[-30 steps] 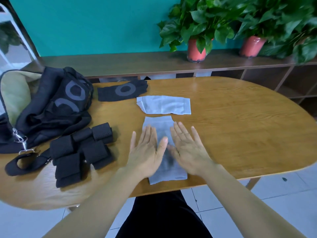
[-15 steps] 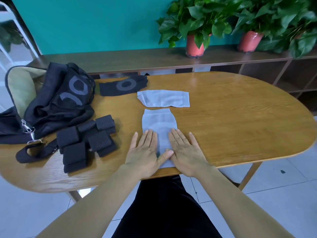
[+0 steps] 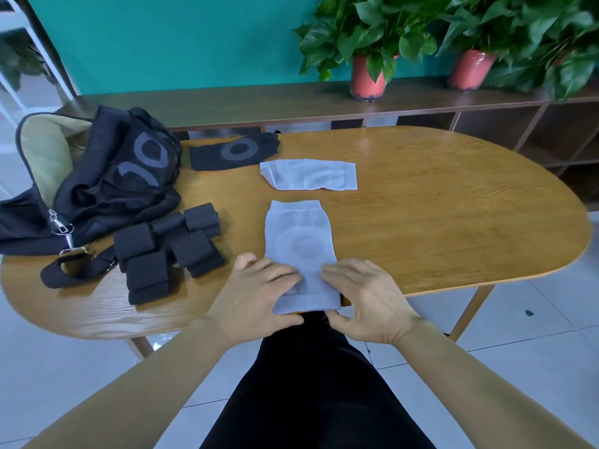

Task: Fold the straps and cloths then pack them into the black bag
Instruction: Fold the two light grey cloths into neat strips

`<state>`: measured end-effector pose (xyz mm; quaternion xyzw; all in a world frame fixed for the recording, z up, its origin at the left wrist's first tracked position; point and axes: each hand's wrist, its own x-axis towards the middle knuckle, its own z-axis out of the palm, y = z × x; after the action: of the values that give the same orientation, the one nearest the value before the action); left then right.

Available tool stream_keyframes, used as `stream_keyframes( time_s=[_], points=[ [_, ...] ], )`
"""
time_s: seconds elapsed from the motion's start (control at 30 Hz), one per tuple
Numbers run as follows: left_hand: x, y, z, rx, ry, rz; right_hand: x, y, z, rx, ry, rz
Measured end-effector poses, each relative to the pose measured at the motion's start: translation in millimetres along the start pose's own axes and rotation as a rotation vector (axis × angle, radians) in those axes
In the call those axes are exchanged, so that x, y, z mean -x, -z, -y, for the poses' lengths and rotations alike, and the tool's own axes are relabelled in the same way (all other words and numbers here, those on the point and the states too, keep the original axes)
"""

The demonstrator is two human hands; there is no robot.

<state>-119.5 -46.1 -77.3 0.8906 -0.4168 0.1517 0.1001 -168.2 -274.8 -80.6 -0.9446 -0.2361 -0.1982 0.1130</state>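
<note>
Nearest, the person's dark trousers (image 3: 308, 384) showed between two bare forearms. Both hands met at the near edge of the wooden bench (image 3: 453, 222), on the near end of a pale grey cloth (image 3: 299, 241). The left hand (image 3: 259, 296) had its fingers curled over the cloth's left side with the thumb tucked under the hem; the right hand (image 3: 369, 296) mirrored it on the right side, so each pinched that end. The hem hung slightly past the bench edge, and the rest of the cloth lay flat, running away from the person. To the left sat a cluster of folded black straps (image 3: 162, 247), just beside a loop with metal clips. Farther back a second pale cloth (image 3: 308, 175) lay flat and crosswise, apart from the first. Behind it to the left lay a black cloth (image 3: 233, 153) marked with a grey ring. The black bag (image 3: 97, 176) slumped open at the far left. Beyond stood a brown shelf (image 3: 259, 102) carrying two potted plants (image 3: 366, 79).
</note>
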Motion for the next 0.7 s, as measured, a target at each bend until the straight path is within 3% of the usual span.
stream_keyframes(
  time_s=[0.13,0.33,0.7],
  points=[
    [3,6,1,0.128,0.039,-0.08,1,6,2,-0.073,-0.094,-0.098],
    [-2,4,1,0.437,0.439,-0.2,-17,2,8,-0.195,-0.489,-0.192],
    [-24,-3,-6,0.125,0.712,-0.084,-32,-9,13,-0.178,-0.632,-0.116]
  ],
)
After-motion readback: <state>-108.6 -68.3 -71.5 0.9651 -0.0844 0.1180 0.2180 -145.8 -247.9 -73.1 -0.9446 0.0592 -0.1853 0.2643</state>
